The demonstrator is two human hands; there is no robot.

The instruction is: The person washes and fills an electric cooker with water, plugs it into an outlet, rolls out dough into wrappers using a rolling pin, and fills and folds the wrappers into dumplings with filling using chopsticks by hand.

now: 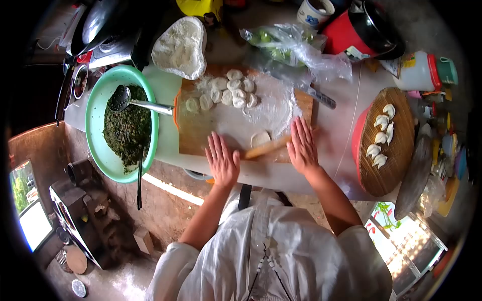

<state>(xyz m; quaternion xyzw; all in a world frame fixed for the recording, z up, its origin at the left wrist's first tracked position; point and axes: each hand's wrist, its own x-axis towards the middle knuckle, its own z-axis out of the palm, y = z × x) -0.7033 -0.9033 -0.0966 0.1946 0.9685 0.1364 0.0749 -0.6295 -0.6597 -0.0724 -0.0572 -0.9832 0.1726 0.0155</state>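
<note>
A wooden rolling pin (269,147) lies slantwise across the near edge of the floured wooden board (193,143). My left hand (222,159) is flat with fingers stretched out, its thumb side at the pin's left end. On the right end rests my right hand (303,146), also flat, fingers extended. Partly beneath the pin is a small round dough wrapper (260,138). Farther back on the board sit several floured, flattened dough pieces (232,90). A knife (321,97) lies at the board's far right corner.
Left of the board stands a green basin (91,118) with chopped green filling (125,128), a slotted ladle (150,106) and chopsticks (140,183). Behind are a flour bowl (196,37) and a plastic bag (321,62). Several dumplings (381,121) lie on a round woven tray (396,165) at right.
</note>
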